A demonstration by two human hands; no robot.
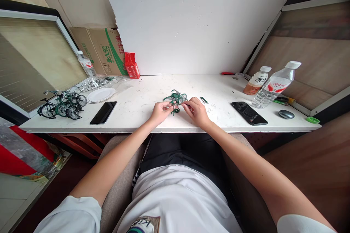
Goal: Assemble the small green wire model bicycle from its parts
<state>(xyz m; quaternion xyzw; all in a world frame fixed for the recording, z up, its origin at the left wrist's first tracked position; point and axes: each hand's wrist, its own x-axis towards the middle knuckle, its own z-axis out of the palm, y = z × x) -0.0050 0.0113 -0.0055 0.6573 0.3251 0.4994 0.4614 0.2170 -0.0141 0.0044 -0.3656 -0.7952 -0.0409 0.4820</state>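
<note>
1. L hand (162, 112) is pinching a small green-and-black model part (176, 110) w/ thumb & fingertips, other fingers curling in.
2. R hand (199, 112) is facing it from the other side, fingertips drawn narrow & close to the part; can't tell if they're gripping it, a separate sliver, or nothing.
3. The part is sitting btwn the two hands, near the front edge of the desk (147, 87), approx. mid-width.
4. Just behind it, a green model bicycle (182, 97) is standing on the desk; can't tell if part & bike are touching.
5. A thin green piece (203, 100) is lying just right of the R hand, apart from the bike.
6. Handling (judging by looks): part is prob. weighing v. little, being stiff, thin plastic; thin bits could be snapping or bending under a hard squeeze, & smooth faces may be slipping.
7. Best hold: fingertips on the thickest green section, light pressure, avoiding spokes & fine rods; bike is prob. tipping easily, so steadying it by the frame makes sense.
8. Far L, a cluster of model bicycles (61, 108) is standing beyond the L phone (103, 113), well apart from both hands.
</note>
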